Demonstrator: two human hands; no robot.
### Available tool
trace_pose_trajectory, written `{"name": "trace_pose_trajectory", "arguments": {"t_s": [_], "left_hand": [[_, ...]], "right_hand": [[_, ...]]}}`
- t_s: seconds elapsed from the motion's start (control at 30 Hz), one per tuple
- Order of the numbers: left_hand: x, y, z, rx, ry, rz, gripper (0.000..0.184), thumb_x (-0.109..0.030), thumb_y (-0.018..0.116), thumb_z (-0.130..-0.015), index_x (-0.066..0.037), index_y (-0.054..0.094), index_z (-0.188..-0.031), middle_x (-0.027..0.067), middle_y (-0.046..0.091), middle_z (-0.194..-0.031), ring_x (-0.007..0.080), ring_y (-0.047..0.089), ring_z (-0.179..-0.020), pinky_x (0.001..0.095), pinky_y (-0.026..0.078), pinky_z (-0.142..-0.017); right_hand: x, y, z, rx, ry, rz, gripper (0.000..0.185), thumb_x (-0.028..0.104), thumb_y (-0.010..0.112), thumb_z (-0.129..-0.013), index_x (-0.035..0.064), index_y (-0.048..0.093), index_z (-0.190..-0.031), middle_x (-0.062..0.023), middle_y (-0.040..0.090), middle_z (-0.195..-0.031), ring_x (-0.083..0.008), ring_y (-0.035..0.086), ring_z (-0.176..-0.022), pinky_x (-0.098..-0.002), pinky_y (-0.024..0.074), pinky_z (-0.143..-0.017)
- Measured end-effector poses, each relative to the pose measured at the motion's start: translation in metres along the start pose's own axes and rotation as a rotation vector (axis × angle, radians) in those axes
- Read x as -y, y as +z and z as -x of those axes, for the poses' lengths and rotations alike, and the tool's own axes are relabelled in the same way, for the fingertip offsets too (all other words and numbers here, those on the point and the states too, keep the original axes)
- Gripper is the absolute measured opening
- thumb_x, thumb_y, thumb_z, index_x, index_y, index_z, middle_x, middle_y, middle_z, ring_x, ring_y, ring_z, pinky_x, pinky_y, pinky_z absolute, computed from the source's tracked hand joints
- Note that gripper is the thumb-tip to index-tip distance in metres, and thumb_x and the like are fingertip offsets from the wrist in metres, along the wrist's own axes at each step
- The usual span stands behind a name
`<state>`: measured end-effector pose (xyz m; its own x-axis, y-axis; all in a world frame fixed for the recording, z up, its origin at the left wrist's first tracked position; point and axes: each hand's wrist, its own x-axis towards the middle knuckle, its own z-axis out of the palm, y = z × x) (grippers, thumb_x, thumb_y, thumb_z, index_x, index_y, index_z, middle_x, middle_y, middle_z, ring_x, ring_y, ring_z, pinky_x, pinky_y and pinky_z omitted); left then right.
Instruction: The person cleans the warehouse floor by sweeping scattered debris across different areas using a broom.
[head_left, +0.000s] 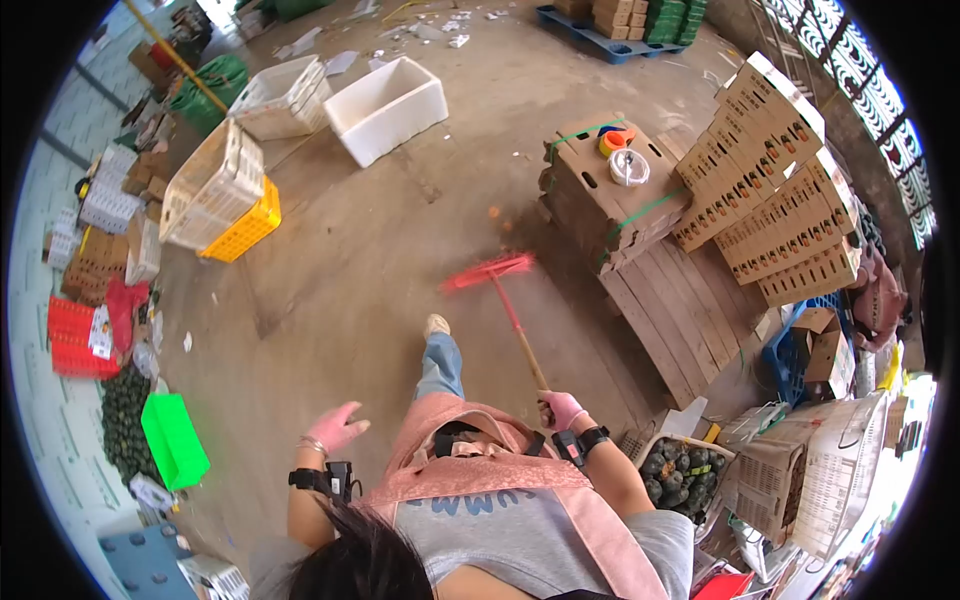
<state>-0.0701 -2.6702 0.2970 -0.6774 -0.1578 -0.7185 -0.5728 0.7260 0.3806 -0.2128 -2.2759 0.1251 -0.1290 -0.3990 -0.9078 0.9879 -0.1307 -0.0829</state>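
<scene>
A pink glove covers my right hand [562, 410], whose fingers are wrapped round the upper end of a broom's wooden handle. The broom [490, 272] has red bristles that rest on the concrete floor ahead of me, slightly blurred. Small orange bits lie on the floor just beyond the bristles. My left hand [338, 428], also in a pink glove, hangs at my left side with its fingers apart and nothing in it. One foot in a light shoe [436, 325] is stepped forward, left of the broom.
Flattened cartons [600, 190] are stacked on the right beside a wooden pallet [680, 310]. A white foam box [388, 108] and crates [240, 218] stand at the upper left. Dark green produce [682, 475] fills a crate at lower right; a green box [172, 440] is at left.
</scene>
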Motion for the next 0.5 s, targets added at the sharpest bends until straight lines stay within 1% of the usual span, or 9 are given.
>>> {"name": "trace_pose_trajectory", "arguments": {"t_s": [0.03, 0.13, 0.2, 0.27, 0.3, 0.33, 0.4, 0.47, 0.5], "left_hand": [[-0.004, -0.019, -0.019, 0.009, -0.012, -0.022, 0.060, -0.043, 0.052, -0.074, -0.006, 0.036, -0.119, 0.0189, 0.049, -0.110, 0.0282, 0.047, -0.102, 0.0340, 0.037, -0.085], [0.028, -0.069, -0.085, 0.055, -0.036, -0.113, 0.060, -0.043, 0.052, -0.073, -0.006, 0.038, -0.118, 0.0188, 0.047, -0.112, 0.0279, 0.046, -0.104, 0.0338, 0.037, -0.086], [0.034, -0.120, -0.135, 0.027, -0.021, -0.237, 0.059, -0.042, 0.053, -0.072, -0.006, 0.039, -0.117, 0.0184, 0.047, -0.112, 0.0284, 0.046, -0.104, 0.0340, 0.037, -0.086], [0.026, -0.165, -0.160, -0.003, -0.038, -0.360, 0.058, -0.041, 0.054, -0.072, -0.006, 0.039, -0.116, 0.0177, 0.047, -0.112, 0.0291, 0.046, -0.102, 0.0346, 0.037, -0.086], [0.017, -0.181, -0.172, -0.050, -0.007, -0.303, 0.057, -0.040, 0.054, -0.072, -0.006, 0.040, -0.116, 0.0172, 0.048, -0.111, 0.0290, 0.047, -0.101, 0.0347, 0.038, -0.085], [0.004, -0.204, -0.180, -0.097, 0.008, -0.254, 0.056, -0.039, 0.055, -0.072, -0.007, 0.041, -0.115, 0.0166, 0.048, -0.110, 0.0289, 0.048, -0.099, 0.0347, 0.038, -0.084], [-0.009, -0.247, -0.189, -0.174, 0.018, -0.180, 0.053, -0.036, 0.055, -0.072, -0.007, 0.041, -0.114, 0.0158, 0.049, -0.108, 0.0283, 0.049, -0.097, 0.0347, 0.039, -0.082], [-0.025, -0.273, -0.202, -0.235, 0.052, -0.113, 0.051, -0.034, 0.055, -0.072, -0.007, 0.042, -0.113, 0.0154, 0.050, -0.106, 0.0274, 0.051, -0.094, 0.0344, 0.040, -0.081], [-0.022, -0.280, -0.206, -0.254, 0.071, -0.173, 0.050, -0.033, 0.056, -0.072, -0.007, 0.042, -0.113, 0.0153, 0.050, -0.106, 0.0270, 0.051, -0.094, 0.0340, 0.040, -0.081]], "right_hand": [[0.011, 0.012, -0.014, -0.079, -0.050, 0.027, 0.021, 0.017, 0.051, -0.078, 0.0091, 0.043, -0.060, 0.0012, 0.039, -0.050, -0.0099, 0.034, -0.037, -0.0245, 0.0279, -0.035], [0.068, 0.059, -0.030, -0.142, -0.101, 0.098, 0.021, 0.019, 0.052, -0.078, 0.0092, 0.044, -0.061, 0.0018, 0.038, -0.049, -0.0092, 0.034, -0.037, -0.0247, 0.0285, -0.035], [0.112, 0.083, -0.049, -0.164, -0.125, 0.105, 0.021, 0.021, 0.053, -0.078, 0.0107, 0.045, -0.061, 0.0028, 0.036, -0.049, -0.0090, 0.033, -0.037, -0.0240, 0.0285, -0.035], [0.159, 0.126, -0.068, -0.202, -0.260, 0.250, 0.022, 0.022, 0.053, -0.076, 0.0102, 0.045, -0.058, 0.0016, 0.038, -0.047, -0.0104, 0.035, -0.037, -0.0255, 0.0295, -0.034], [0.184, 0.147, -0.077, -0.216, -0.310, 0.341, 0.023, 0.022, 0.053, -0.075, 0.0099, 0.045, -0.057, 0.0010, 0.038, -0.047, -0.0111, 0.036, -0.036, -0.0262, 0.0299, -0.034], [0.207, 0.164, -0.102, -0.234, -0.365, 0.334, 0.024, 0.022, 0.053, -0.072, 0.0089, 0.045, -0.053, -0.0016, 0.043, -0.047, -0.0134, 0.040, -0.037, -0.0280, 0.0309, -0.033], [0.273, 0.199, -0.164, -0.255, -0.433, 0.333, 0.021, 0.024, 0.056, -0.069, 0.0040, 0.051, -0.066, -0.0073, 0.050, -0.056, -0.0179, 0.049, -0.049, -0.0294, 0.0379, -0.043], [0.335, 0.234, -0.230, -0.324, -0.504, 0.384, 0.029, 0.025, 0.058, -0.066, -0.0009, 0.056, -0.078, -0.0130, 0.057, -0.064, -0.0225, 0.058, -0.061, -0.0308, 0.0448, -0.053], [0.357, 0.247, -0.265, -0.483, -0.631, 0.589, 0.039, 0.031, 0.052, -0.073, -0.0069, 0.056, -0.081, -0.0123, 0.057, -0.065, -0.0218, 0.058, -0.062, -0.0326, 0.0441, -0.053]]}}
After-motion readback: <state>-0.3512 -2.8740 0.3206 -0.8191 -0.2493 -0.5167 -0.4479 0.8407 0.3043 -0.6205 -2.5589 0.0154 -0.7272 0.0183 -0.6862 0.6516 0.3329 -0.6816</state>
